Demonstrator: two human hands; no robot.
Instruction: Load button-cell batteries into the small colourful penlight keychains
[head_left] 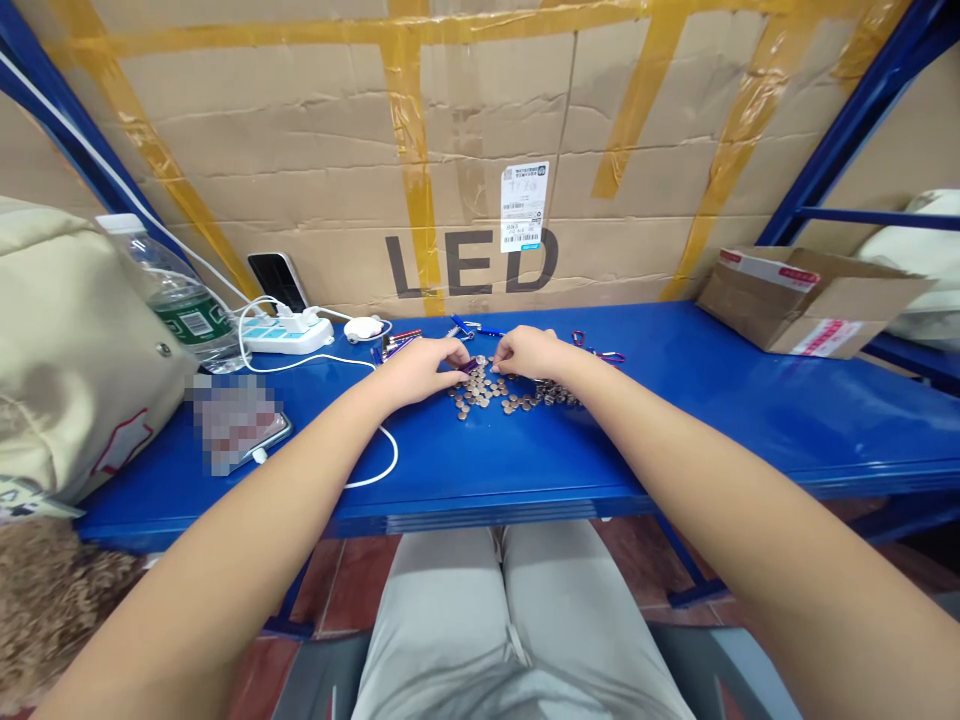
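Observation:
My left hand (pixel 427 372) is closed at the fingertips on a small purple tube (pixel 469 366), only a short part of which shows. Close by on the right, my right hand (pixel 531 352) has its thumb and forefinger pinched together; whatever is between them is too small to make out. Below and between both hands lies a loose spread of small round metal discs (pixel 480 392), which look like button cells. More discs (pixel 555 394) are heaped under my right wrist. Behind my left hand are several slim metallic tubes (pixel 396 342) in red and blue, partly covered by the hand.
Blue clips and tubes (pixel 480 330) lie behind the hands, red carabiners (pixel 609 357) to the right. A power strip (pixel 289 332), phone (pixel 251 440), water bottle (pixel 187 310) and beige bag (pixel 82 350) stand left. An open cardboard box (pixel 802 300) sits right; a large carton (pixel 465 130) forms the back.

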